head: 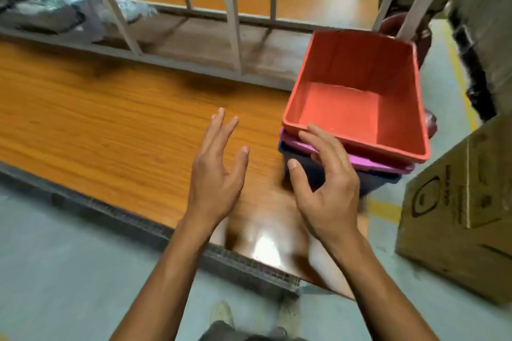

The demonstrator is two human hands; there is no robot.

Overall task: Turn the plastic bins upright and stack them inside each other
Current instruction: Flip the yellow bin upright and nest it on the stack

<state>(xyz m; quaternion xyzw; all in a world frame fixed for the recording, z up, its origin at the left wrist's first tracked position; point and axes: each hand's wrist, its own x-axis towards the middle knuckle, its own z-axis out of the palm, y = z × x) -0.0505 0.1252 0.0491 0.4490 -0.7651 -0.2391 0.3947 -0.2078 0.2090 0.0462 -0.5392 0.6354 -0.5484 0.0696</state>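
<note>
We see the red bin point(360, 63) nested upright in a pink bin point(374, 165) and a dark blue bin point(379, 183) at the right end of the wood-grain table point(110, 133), our left hand point(216, 174) and right hand point(329, 188) spread loosely and gripping nothing, with a cardboard box point(457, 216) standing on the grey floor point(69, 271) nearby.

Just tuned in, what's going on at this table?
Three bins sit nested upright at the right end of the wooden table: red bin on top, pink bin under it, dark blue bin lowest. Both hands are open and hold nothing; the left hand is over the table, the right hand by the stack's near rim.
</note>
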